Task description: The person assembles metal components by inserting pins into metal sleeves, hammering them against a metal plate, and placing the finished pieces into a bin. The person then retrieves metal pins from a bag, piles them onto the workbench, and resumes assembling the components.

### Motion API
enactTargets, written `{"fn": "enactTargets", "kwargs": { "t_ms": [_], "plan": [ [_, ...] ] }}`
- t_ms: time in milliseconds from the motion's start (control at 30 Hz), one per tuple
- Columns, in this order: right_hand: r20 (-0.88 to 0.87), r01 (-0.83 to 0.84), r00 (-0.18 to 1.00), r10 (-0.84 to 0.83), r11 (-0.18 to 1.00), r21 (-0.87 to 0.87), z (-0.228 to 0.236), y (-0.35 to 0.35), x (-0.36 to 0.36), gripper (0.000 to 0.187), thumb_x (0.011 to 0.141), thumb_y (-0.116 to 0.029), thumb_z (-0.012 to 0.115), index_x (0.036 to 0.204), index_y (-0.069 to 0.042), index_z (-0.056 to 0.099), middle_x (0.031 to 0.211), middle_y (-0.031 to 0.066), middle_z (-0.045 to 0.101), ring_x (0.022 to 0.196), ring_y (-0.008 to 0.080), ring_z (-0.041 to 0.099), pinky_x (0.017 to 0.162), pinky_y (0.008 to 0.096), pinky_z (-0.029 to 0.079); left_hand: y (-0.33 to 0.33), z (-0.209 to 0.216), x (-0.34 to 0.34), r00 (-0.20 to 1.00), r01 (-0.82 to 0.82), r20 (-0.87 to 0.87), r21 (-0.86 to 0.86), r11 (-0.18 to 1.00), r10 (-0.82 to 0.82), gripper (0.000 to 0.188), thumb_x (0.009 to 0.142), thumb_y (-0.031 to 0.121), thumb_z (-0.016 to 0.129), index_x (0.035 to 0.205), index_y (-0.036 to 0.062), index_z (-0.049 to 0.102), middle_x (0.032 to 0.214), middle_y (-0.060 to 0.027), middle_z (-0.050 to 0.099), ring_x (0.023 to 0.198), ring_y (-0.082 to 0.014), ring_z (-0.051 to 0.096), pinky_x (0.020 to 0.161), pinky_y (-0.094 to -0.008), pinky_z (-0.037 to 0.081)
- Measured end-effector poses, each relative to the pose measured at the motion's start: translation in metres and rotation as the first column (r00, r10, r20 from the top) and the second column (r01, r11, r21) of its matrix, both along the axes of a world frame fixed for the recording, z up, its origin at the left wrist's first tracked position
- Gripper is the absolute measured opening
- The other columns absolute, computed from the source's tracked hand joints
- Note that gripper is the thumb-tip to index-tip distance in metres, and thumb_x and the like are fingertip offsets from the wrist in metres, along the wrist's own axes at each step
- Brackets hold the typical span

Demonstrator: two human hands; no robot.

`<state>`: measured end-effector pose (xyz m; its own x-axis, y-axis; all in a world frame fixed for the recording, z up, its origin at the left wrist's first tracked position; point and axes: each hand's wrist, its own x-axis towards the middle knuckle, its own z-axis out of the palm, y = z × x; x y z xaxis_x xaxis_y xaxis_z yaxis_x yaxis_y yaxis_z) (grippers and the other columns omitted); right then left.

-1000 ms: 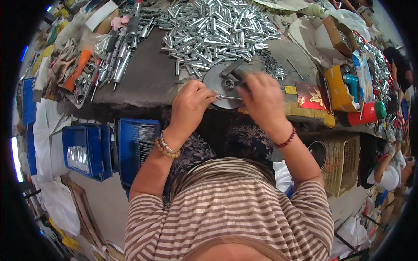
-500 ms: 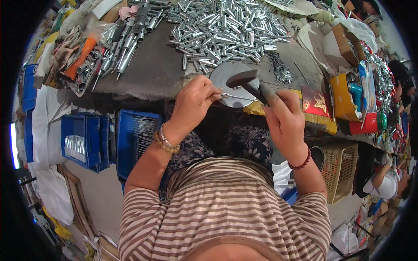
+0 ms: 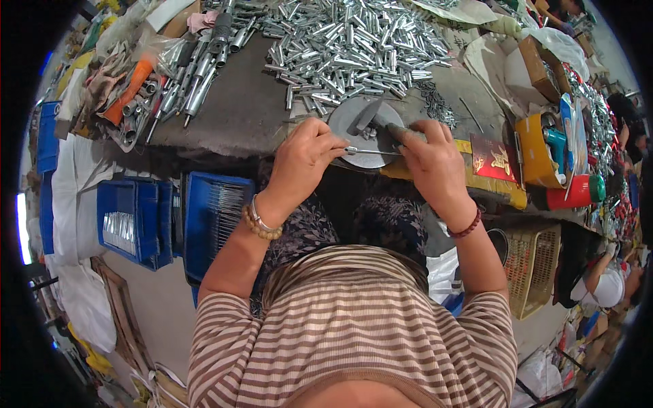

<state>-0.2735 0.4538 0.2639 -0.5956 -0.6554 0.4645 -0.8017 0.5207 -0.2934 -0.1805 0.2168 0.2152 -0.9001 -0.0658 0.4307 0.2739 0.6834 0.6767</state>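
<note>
My left hand point(image 3: 306, 151) is closed, pinching a small shiny metal tube point(image 3: 350, 150) at the near edge of a round grey metal disc point(image 3: 343, 122). From this tube a thin metal rod point(image 3: 381, 153) runs right to the fingers of my right hand point(image 3: 434, 155). My right hand is also closed on the dark handle of a hammer point(image 3: 371, 114), whose head is low over the disc. Whether the right fingers also grip the rod end is hard to make out. Small metal pieces point(image 3: 369, 133) lie on the disc beside the hammer head.
A large heap of metal tubes point(image 3: 354, 47) covers the far bench, with dark small pins point(image 3: 435, 105) beside it. Tools point(image 3: 197, 81) lie at left. A red card point(image 3: 493, 158) and yellow container point(image 3: 541, 149) stand right. Blue bins point(image 3: 211, 217) hang below left.
The hammer has come down, its head now low over the disc and turned. My right hand has shifted slightly left and lower its grip; my left hand has stayed nearly still.
</note>
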Motion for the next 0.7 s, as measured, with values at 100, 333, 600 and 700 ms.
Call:
{"fn": "enactTargets", "kwargs": {
  "t_ms": [100, 333, 600, 700],
  "plan": [
    [-0.12, -0.018, 0.992, 0.028, 0.996, 0.083, 0.0, -0.009, 0.019, 0.018, 0.082, -0.008, 0.07, 0.099, -0.009, 0.064, 0.094, 0.0098, 0.062, 0.081, 0.0305, 0.064, 0.066, 0.0418, 0.051, 0.0, -0.001, 0.003, 1.0, -0.018, -0.005, -0.015, 1.0, 0.018, 0.018, 0.083, 0.004, 0.076, 0.101, 0.0058, 0.076, 0.09, -0.0065, 0.056, 0.081, -0.022, 0.06, 0.071, -0.0334, 0.049],
    [0.49, -0.007, 0.872, -0.026, 0.998, 0.064, -0.011, -0.005, 0.056, 0.027, 0.084, -0.013, 0.073, 0.102, -0.004, 0.056, 0.081, 0.0172, 0.067, 0.074, 0.0396, 0.065, 0.062, 0.0474, 0.05, 0.03, -0.009, 0.022, 0.972, -0.191, -0.106, 0.151, 0.97, 0.208, 0.029, 0.088, 0.003, 0.074, 0.116, 0.0073, 0.072, 0.095, -0.0046, 0.065, 0.074, -0.0144, 0.059, 0.065, -0.0292, 0.049],
    [0.918, 0.064, 0.38, 0.115, 0.987, -0.15, -0.018, -0.016, 0.072, 0.024, 0.091, -0.008, 0.069, 0.108, 0.0, 0.055, 0.075, 0.0118, 0.063, 0.062, 0.0186, 0.057, 0.058, 0.0344, 0.046, 0.051, -0.001, 0.041, 0.938, -0.297, 0.344, 0.863, 0.408, -0.045, 0.049, 0.104, 0.012, 0.056, 0.15, 0.0065, 0.04, 0.094, -0.0068, 0.071, 0.062, -0.0027, 0.052, 0.05, -0.0171, 0.039],
    [0.868, 0.009, 0.473, 0.152, 0.984, -0.177, -0.017, -0.027, 0.082, 0.023, 0.091, -0.008, 0.069, 0.109, 0.0, 0.056, 0.075, 0.0119, 0.063, 0.064, 0.0185, 0.058, 0.059, 0.0333, 0.046, 0.048, -0.003, 0.048, 0.949, -0.289, 0.314, 0.873, 0.392, 0.001, 0.05, 0.101, 0.009, 0.061, 0.146, 0.0057, 0.041, 0.095, -0.0076, 0.071, 0.061, -0.0034, 0.051, 0.05, -0.0176, 0.038]
  ]
}}
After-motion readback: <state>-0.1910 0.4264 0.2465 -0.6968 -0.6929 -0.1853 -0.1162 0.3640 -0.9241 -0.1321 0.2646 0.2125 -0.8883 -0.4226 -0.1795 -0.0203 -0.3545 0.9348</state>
